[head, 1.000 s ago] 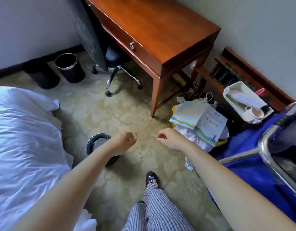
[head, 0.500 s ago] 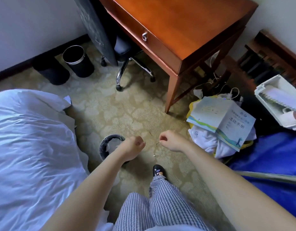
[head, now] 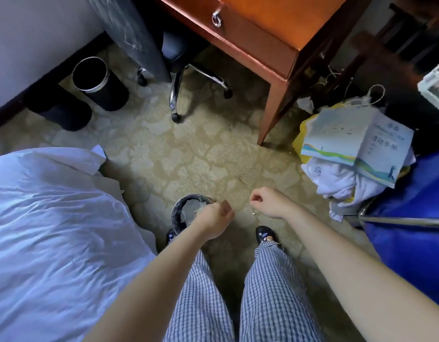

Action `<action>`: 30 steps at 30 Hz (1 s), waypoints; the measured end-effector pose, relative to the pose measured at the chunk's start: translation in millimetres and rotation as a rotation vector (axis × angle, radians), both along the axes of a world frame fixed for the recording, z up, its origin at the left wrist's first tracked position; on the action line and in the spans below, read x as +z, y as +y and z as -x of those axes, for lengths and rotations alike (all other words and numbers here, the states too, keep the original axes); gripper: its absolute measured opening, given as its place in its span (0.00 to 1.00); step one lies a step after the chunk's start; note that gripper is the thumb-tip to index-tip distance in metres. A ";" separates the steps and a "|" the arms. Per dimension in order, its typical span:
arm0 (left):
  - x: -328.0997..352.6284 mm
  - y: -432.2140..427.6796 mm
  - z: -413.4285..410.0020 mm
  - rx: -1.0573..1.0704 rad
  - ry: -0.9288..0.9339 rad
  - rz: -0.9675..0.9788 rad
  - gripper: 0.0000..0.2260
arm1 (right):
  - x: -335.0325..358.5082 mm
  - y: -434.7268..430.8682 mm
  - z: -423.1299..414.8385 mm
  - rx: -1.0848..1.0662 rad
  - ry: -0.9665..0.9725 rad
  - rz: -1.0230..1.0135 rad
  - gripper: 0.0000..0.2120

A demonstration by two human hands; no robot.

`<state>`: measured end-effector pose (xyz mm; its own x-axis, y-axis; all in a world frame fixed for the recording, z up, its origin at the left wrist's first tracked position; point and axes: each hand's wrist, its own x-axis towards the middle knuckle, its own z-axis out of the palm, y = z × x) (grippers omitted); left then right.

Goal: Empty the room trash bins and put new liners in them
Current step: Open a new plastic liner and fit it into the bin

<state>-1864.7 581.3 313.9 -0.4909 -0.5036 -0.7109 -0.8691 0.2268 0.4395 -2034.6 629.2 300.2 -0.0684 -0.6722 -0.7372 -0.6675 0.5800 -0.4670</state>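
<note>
Evidently barely begun: the near bin (head: 174, 215) holds crumpled paper (head: 191, 209), the wall bin (head: 111, 95) waits; left hand (head: 214, 215) and right hand (head: 267, 202) are curled fists, gripping nothing.

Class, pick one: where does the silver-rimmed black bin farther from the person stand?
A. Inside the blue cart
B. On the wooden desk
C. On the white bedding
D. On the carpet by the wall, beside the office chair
D: the black bin stands upright on the carpet close to the wall, beside the office chair.
</note>
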 end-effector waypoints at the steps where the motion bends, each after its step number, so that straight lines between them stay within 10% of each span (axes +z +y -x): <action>1: -7.0 -6.1 -12.0 -0.029 -0.001 -0.019 0.12 | -4.8 -2.0 -13.9 -0.027 -0.002 -0.015 0.08; 18: -205.6 -52.1 -206.8 -0.482 -0.092 -0.045 0.09 | -195.3 3.2 -258.1 -0.210 0.180 -0.123 0.10; 30: -228.6 11.7 -301.8 -0.640 0.159 0.189 0.11 | -199.8 71.3 -362.1 -0.416 0.336 0.001 0.08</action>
<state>-1562.9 593.0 85.3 -0.8242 -0.1878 -0.5343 -0.4666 0.7598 0.4527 -1672.6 700.6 100.4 -0.5615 -0.5387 -0.6281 -0.4938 0.8272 -0.2680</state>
